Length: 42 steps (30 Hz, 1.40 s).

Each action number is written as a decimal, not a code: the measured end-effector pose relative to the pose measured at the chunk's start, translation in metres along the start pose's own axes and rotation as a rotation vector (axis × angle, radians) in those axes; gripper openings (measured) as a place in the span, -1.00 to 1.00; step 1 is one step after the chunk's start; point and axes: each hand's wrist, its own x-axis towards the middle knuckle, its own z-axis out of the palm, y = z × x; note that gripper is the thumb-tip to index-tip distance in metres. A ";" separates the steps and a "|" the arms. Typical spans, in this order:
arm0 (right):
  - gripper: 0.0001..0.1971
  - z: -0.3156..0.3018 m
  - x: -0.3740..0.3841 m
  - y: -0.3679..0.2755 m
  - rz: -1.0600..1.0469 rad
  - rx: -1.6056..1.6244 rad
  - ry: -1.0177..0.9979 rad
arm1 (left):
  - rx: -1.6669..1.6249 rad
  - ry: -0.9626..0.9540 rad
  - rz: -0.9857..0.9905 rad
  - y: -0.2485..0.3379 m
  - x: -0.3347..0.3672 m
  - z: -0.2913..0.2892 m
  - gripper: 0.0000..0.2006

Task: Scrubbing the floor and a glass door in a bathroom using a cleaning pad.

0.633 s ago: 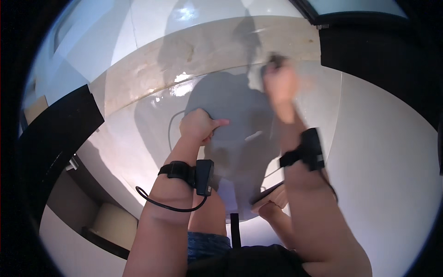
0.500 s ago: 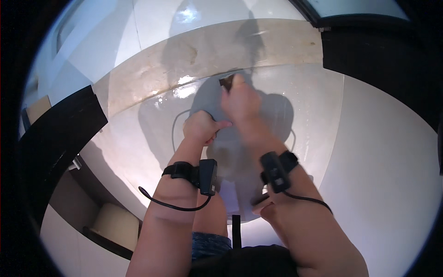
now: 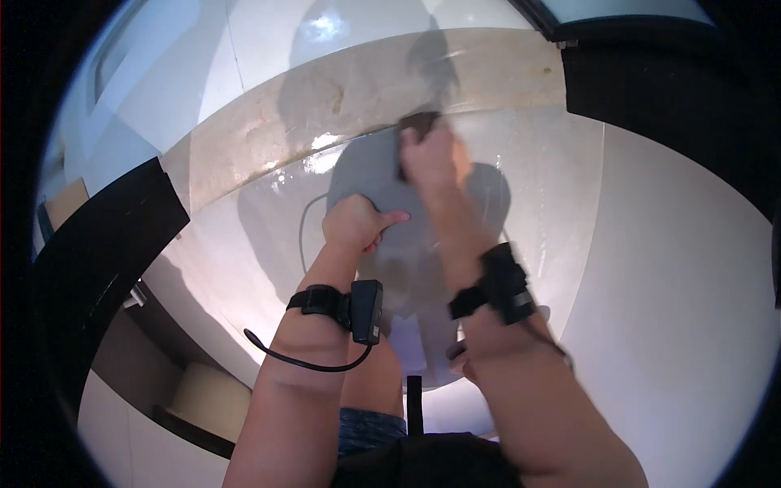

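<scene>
Roughly midway: right hand [image 3: 431, 154] gripped a dark pad [image 3: 416, 124] on the grey panel [image 3: 366, 167], left hand [image 3: 354, 224] fisted, bracing it (progress unclear, blurred)

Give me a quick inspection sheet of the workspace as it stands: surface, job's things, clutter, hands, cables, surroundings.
Surface: glossy pale floor, glare and the person's shadow on it.
Job's things: grey cloth spread flat; small dark object at its far edge, kind unclear.
Clutter: nothing seen.
Hands: left hand fisted, pressing on the cloth; right hand gripping the dark object, blurred.
Cables: thin black cable looping from the left wrist device; black right wrist band.
Surroundings: beige stone strip beyond the cloth, black panel at left.
</scene>
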 end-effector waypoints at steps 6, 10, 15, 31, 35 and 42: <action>-0.49 -0.061 0.060 0.090 0.103 0.088 0.395 | 0.040 -0.011 0.001 0.014 -0.006 -0.006 -0.46; -0.28 -0.059 0.031 0.090 0.189 0.220 0.397 | 0.007 0.000 0.012 0.006 0.001 -0.001 -0.47; -0.35 -0.059 0.032 0.132 -0.615 -0.004 0.345 | -0.010 -0.013 -0.014 0.005 0.003 -0.003 -0.45; -0.62 0.011 0.012 0.040 -0.434 0.123 0.633 | 0.034 0.021 -0.019 0.012 0.001 -0.002 -0.47; -0.70 -0.033 0.055 0.081 -0.258 -0.004 0.762 | -0.018 0.001 -0.004 0.020 -0.004 -0.002 -0.45; -0.71 0.008 0.005 0.036 -0.441 0.088 0.547 | -0.039 0.015 -0.017 0.009 0.003 -0.001 -0.45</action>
